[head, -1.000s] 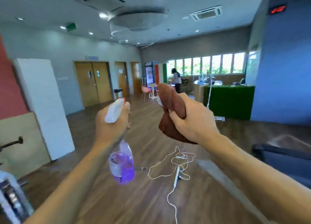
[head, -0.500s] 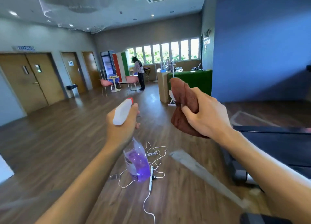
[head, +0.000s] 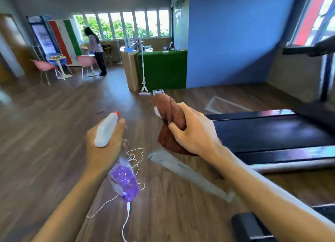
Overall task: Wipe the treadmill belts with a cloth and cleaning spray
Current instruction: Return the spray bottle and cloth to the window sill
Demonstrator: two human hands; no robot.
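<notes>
A gym floor, mid-approach: I see both hands loaded and the first treadmill's black rubber belt [head: 268,132] lying flat to the right, well apart from either hand, not yet sprayed or wiped as far as I can judge.

My left hand [head: 104,147] wraps its grip round the neck of a clear plastic spray bottle [head: 124,181] with a white trigger head and red nozzle tip; the thumb lies along the head, while the finger on the trigger is hidden from me. Purple liquid fills the lower body, which hangs below the fist above the wood-plank floor [head: 54,132]. I judge it light, rigid and a little slick when wet, best held just as it is, at the neck under the trigger.

My right hand [head: 195,134] clamps its grip on a bunched reddish-brown terry cloth [head: 169,114], thumb pressed across the folds, the bundle standing above and spilling below the fist. It looks soft, limp and light, with a small white tag at its left edge; it would need spreading flat under the palm to wipe well.

A thin white cable [head: 135,156] lies looped on the floor beneath the bottle. A person stands far off by pink chairs [head: 85,62].
</notes>
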